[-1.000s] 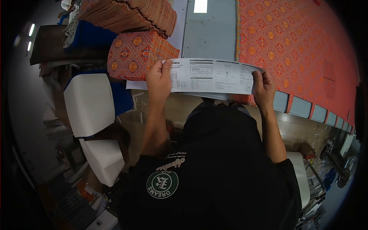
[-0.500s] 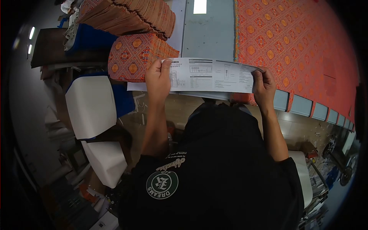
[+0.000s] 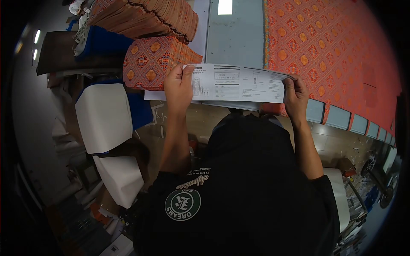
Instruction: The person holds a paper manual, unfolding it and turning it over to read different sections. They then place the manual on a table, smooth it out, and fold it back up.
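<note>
- One long white printed paper sheet (image 3: 239, 83), black text and small diagrams on it, held level in front of the chest, just above the near edge of the grey worktable (image 3: 234, 38).
- Left hand (image 3: 178, 88) clamped on the sheet's left end, thumb on the printed face, fingers behind.
- Right hand (image 3: 295, 96) clamped on the sheet's right end, fingertips curled over the top edge.
- Both hands well apart, the sheet stretched flat between them.
- One large orange patterned cloth (image 3: 329, 55) with diamond motifs spread over the right part of the table, reaching its near edge.
- Two stacks of orange patterned sheets at upper left: one squared stack (image 3: 156, 62) just behind the left hand, one taller fanned stack (image 3: 145, 17) beyond it.
- One plain white sheet (image 3: 154, 95) lying under the squared stack, its corner showing just beside the left hand.
- Two white padded seats (image 3: 103, 116) low on the left, one below the other.
- Black T-shirt with a green round emblem (image 3: 183, 205) filling the lower middle.
</note>
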{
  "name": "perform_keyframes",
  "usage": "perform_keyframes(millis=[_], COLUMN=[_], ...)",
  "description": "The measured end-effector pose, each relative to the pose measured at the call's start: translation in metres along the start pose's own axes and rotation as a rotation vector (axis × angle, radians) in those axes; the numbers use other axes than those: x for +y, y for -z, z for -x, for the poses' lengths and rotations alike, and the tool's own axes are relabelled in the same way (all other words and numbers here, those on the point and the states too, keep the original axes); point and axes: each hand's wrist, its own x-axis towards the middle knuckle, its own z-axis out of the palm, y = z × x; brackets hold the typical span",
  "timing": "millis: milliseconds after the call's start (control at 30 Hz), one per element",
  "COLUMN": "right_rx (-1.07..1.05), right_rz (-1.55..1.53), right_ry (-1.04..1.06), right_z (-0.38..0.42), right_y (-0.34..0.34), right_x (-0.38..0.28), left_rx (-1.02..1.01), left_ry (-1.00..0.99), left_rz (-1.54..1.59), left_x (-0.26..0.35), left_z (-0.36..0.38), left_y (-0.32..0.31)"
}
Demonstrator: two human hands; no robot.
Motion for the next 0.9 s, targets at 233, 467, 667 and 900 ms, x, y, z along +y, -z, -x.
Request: perform_keyframes(millis=[233,467,667,900], right_rx=[0.007,0.012,0.004,0.005], right_rz=[-0.025,-0.016,0.000,-0.018], right_ry=[-0.023,-0.018,-0.017,-0.034], right_z=[0.0032,0.0038,0.0035,0.0031], right_y=[-0.0021,-0.0013,-0.0006,-0.0010], right_x=[0.0001,0.0030,0.0047,0.0057], left_rx=[0.015,0.012,0.008,0.010], left_ry=[0.013,0.002,-0.001,0.002], left_rz=[0.009,0.016,0.050,0.025], left_x=[-0.0001,-0.0007,0.0001,-0.0017], left_z=[0.0005,0.0006,0.0017,0.0018], left_y=[0.0002,0.0001,-0.0015,-0.0004])
